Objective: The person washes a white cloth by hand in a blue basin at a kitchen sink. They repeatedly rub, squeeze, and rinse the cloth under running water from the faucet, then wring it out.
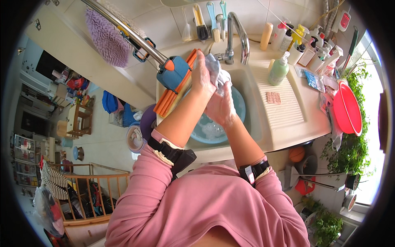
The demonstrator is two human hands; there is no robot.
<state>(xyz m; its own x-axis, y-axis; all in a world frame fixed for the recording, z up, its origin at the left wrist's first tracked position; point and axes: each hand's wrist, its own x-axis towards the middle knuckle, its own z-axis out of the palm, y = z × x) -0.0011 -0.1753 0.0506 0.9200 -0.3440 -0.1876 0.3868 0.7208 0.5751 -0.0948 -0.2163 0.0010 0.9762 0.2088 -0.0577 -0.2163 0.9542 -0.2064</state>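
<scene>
Both of my hands are wet and soapy, raised over a blue basin (pixel 203 129) of sudsy water standing in the sink (pixel 257 123). A light blue and white cloth (pixel 219 74) is bunched between them. My left hand (pixel 202 74) presses it from the left, its fingers pointing up. From below and to the right, my right hand (pixel 222 105) grips the lower end of the cloth. The chrome faucet (pixel 231 37) rises just behind the cloth; whether water flows from it cannot be told.
A mop with a blue and orange head (pixel 173 74) leans at the sink's left edge. On the ribbed drainboard (pixel 282 108) are a green pump bottle (pixel 278 69) and a pink soap dish (pixel 273 98). Several bottles stand behind, near a red basin (pixel 347 108). Brushes (pixel 202 24) hang on the wall.
</scene>
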